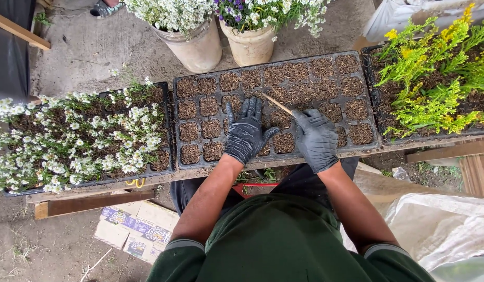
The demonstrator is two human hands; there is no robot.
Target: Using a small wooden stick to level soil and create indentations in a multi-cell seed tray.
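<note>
A black seedling tray (367,112) with several soil-filled cells lies on a low bench in front of me. My left hand (245,133), in a black glove, rests flat with fingers spread on the cells near the tray's front middle. My right hand (316,138), also in a black glove, is closed around a thin wooden stick (276,103). The stick points up and left, its tip over the soil in the tray's middle cells. Both hands lie close together, about a hand's width apart.
A tray of small white flowers (75,138) sits to the left, a tray of yellow-green plants (435,78) to the right. Two pale buckets (197,47) (251,46) of flowers stand behind. A white sack (435,224) lies at lower right, flattened cardboard (132,232) on the ground at lower left.
</note>
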